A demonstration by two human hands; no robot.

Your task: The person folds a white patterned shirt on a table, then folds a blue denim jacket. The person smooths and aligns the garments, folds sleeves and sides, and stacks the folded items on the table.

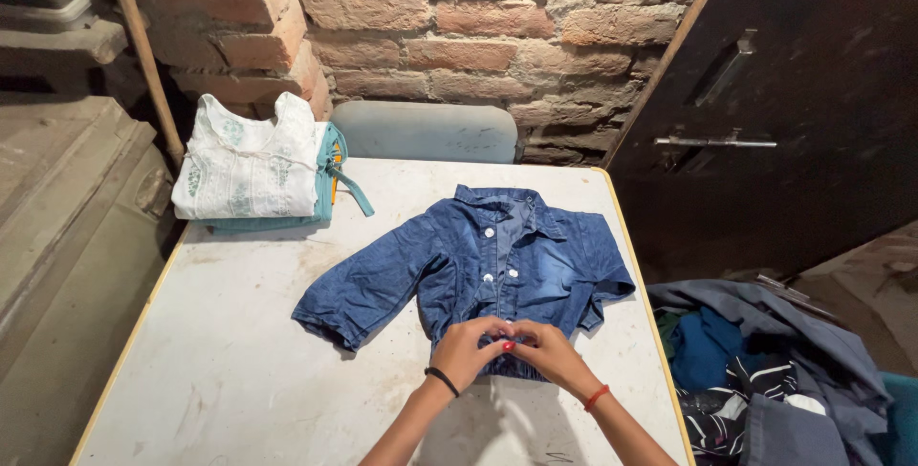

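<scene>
A small blue denim shirt (pixel 478 260) lies face up on the white table (pixel 239 370), collar toward the wall, one sleeve spread to the left. My left hand (pixel 469 349) and my right hand (pixel 547 351) meet at the bottom of its button placket, fingers pinching the fabric near the lowest white button. A black band sits on my left wrist and a red one on my right. My fingers hide the lowest button.
A folded stack topped by a white patterned garment (pixel 251 160) over teal cloth sits at the table's far left corner. A grey chair back (pixel 426 130) stands behind the table against a brick wall. A heap of dark clothes (pixel 765 370) lies to the right, beside a dark door.
</scene>
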